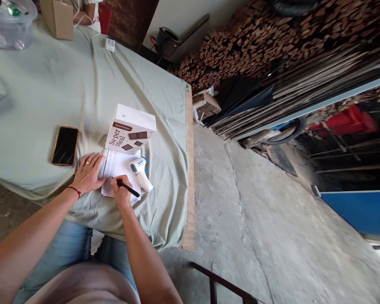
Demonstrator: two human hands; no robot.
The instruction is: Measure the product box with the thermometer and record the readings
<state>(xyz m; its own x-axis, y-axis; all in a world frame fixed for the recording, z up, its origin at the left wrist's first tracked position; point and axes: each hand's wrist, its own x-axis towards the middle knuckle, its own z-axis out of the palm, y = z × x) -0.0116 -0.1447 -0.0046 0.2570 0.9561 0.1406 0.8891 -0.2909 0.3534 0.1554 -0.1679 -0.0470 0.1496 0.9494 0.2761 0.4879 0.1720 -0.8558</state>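
Note:
My right hand (121,191) grips a black pen (128,188), its tip down on a sheet of white paper (122,169) that carries rows of handwriting on its left part. Flat beside the sheet's left edge lies my left hand (89,172), fingers stretched out, thumb at the paper. Behind the paper stands a white "Super Meal" box (131,128), touching or just over its far edge. A white and blue infrared thermometer (141,174) rests on the paper's right side. Left of my left hand is a phone (65,146) with a dark screen.
A pale green cloth (34,105) covers the table. At the far left are a clear plastic tub (11,27) and a cardboard box (57,21); another person's arm (85,16) shows beside it. A small white box (109,44) sits near the far edge. Stacked firewood (240,42) lies beyond.

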